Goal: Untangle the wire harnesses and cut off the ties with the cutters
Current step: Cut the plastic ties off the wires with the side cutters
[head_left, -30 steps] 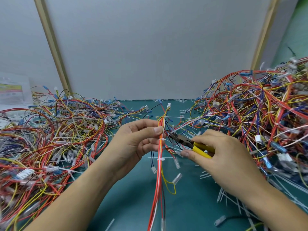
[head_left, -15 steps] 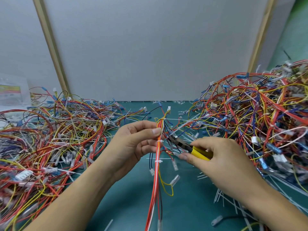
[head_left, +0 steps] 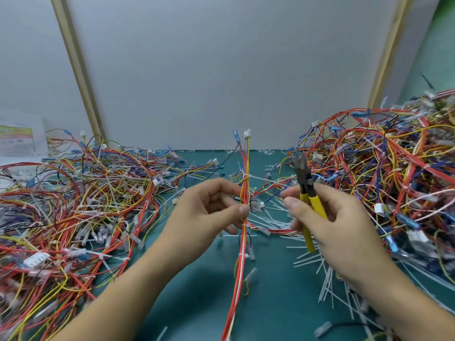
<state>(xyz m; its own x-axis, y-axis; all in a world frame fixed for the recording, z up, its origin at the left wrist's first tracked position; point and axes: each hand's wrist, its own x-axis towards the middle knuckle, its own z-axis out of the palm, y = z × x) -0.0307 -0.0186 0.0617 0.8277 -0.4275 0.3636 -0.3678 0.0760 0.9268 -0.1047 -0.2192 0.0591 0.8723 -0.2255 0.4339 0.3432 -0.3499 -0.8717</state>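
Showing one harness singled out for trimming above a dark green bench mat (head_left: pixel 197 299). At far left, a broad low heap of tangled red, yellow and blue wire harnesses (head_left: pixel 81 205) lies spread on the mat; whether it is finished or waiting work cannot be told. The left hand (head_left: pixel 206 212) pinches a slim bundle of red, yellow and white wires (head_left: pixel 245 163) between thumb and curled fingers. It holds the bundle upright and apart from both heaps, presumably so that the bindings can be reached from the side. The bundle's small white plug (head_left: pixel 247 133) stands at the top, and its lower end runs out of the bottom of the view. A thin white plastic cable tie (head_left: pixel 246 177) girdles the bundle just above the pinch, with others below the thumb, so this harness is judged not yet fully trimmed. To the right, the small cutters with yellow sleeved handles and dark steel head (head_left: pixel 306 187) point upward. They are near the bundle but clear of it, a waiting attitude, not a cutting one. Blur hides how far the blades are parted. The right hand (head_left: pixel 344 225) wraps its fingers round both handles. Below it, a scatter of clipped white tie offcuts (head_left: pixel 312 260) lies on the mat, likely where the pieces drop. At far right rises a taller heap of tangled harnesses (head_left: pixel 394 183).
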